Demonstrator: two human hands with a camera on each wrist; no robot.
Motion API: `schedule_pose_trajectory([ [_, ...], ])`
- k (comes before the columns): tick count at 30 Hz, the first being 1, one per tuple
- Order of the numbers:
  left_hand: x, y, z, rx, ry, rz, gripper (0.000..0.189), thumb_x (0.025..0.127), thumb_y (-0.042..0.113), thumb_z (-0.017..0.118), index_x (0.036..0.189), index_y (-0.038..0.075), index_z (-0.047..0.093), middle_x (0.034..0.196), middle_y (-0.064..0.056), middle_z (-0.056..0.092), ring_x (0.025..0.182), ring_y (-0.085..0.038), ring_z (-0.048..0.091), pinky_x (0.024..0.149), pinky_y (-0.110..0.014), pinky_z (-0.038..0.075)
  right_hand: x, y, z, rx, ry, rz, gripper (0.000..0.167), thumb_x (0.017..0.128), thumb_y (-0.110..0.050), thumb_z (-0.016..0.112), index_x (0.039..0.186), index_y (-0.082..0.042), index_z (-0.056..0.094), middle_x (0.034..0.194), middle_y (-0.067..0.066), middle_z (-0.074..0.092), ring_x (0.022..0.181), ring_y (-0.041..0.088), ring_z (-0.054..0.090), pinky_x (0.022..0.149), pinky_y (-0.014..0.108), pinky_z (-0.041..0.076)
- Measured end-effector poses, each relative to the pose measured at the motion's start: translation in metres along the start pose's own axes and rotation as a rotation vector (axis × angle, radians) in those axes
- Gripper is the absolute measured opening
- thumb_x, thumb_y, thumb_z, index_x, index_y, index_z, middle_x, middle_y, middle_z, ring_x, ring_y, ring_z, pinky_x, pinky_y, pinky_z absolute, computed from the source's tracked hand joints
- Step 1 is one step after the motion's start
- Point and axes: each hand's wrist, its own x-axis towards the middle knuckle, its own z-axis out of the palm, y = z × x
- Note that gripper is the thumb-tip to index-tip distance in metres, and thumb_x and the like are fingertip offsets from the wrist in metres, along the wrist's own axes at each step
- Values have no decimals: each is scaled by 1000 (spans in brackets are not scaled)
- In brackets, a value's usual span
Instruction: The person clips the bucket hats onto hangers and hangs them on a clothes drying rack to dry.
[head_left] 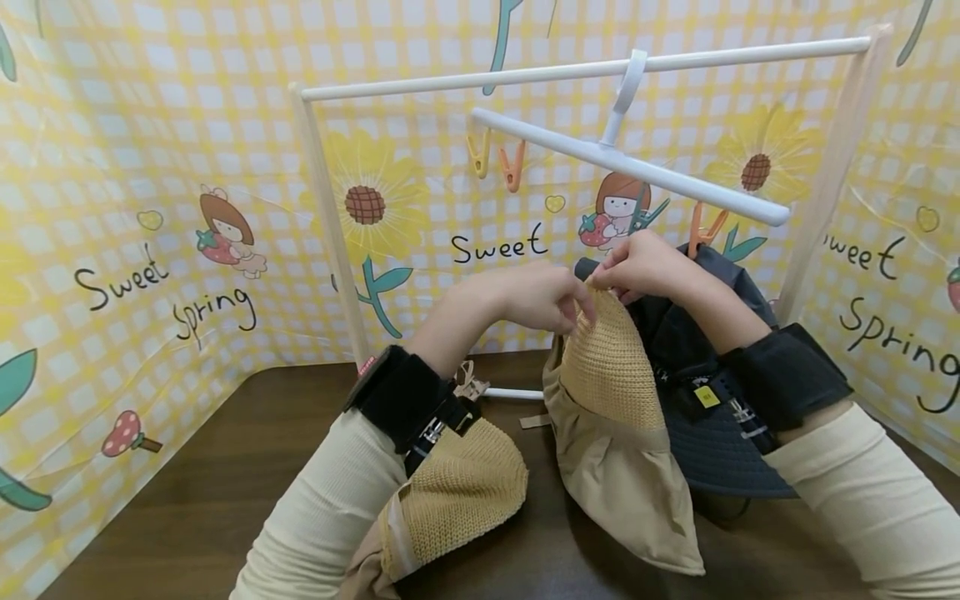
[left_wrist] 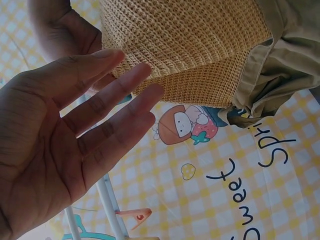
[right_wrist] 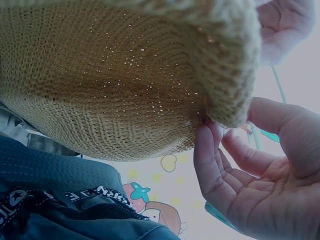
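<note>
My right hand (head_left: 645, 265) pinches the top of a straw bucket hat with a beige cloth brim (head_left: 611, 358), which hangs down from the fingers. In the right wrist view, thumb and fingers grip a fold of its woven crown (right_wrist: 125, 85). Beside the same crown is my left hand (head_left: 536, 296); the left wrist view shows its fingers loosely extended, holding nothing. A dark bucket hat (head_left: 738, 458) hangs behind the right forearm, below an orange clip (head_left: 705, 225) on the white hanger (head_left: 570, 150). A teal clip (head_left: 648, 208) is just above my right hand.
The hanger hooks over a white rail (head_left: 465, 81) on a wooden stand. Yellow (head_left: 478, 157) and orange clips (head_left: 512, 167) hang at its left end. Another straw hat (head_left: 472, 492) lies on the dark table (head_left: 187, 475), partly behind the left forearm. Patterned cloth surrounds the table.
</note>
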Motion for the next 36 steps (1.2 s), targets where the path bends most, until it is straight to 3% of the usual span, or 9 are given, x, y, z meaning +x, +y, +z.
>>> schedule_pose_trajectory([
  [7,8,1,-6,-1,-7,-35,27,91,12,56,116,19,65,106,-1,66,86,-12,60,73,-23,48,0,1,-1,6,-1,1,29,90,-20,58,101,6,66,71,1,58,62,8,58,69,32,56],
  [15,14,4,-13,17,-7,-52,29,91,10,53,117,18,64,90,0,63,57,-9,46,55,-20,40,2,3,-5,21,3,4,30,90,-20,58,102,8,64,72,1,58,63,7,55,64,27,55],
  [21,25,7,-20,73,8,-60,29,92,11,52,118,15,64,104,-2,63,73,-10,53,65,-20,43,2,7,-7,14,19,11,32,91,-21,58,101,8,66,64,-2,58,56,4,57,58,23,54],
  [24,29,10,-22,72,9,-72,27,92,11,52,115,15,66,109,-2,64,71,-10,55,63,-20,44,3,9,-7,15,28,13,31,90,-21,59,97,8,67,61,-3,58,54,4,58,57,22,53],
  [29,32,13,-23,63,1,-82,27,92,12,52,114,16,66,111,-1,64,67,-10,55,58,-19,44,3,16,-10,23,24,-1,29,90,-19,59,94,8,67,65,-2,57,57,5,56,57,23,53],
  [36,34,15,-27,50,21,-79,27,92,10,51,115,12,65,114,-3,63,74,-10,58,66,-20,47,2,16,-15,-8,45,-5,32,90,-19,57,102,9,66,75,2,62,63,7,55,59,24,53],
])
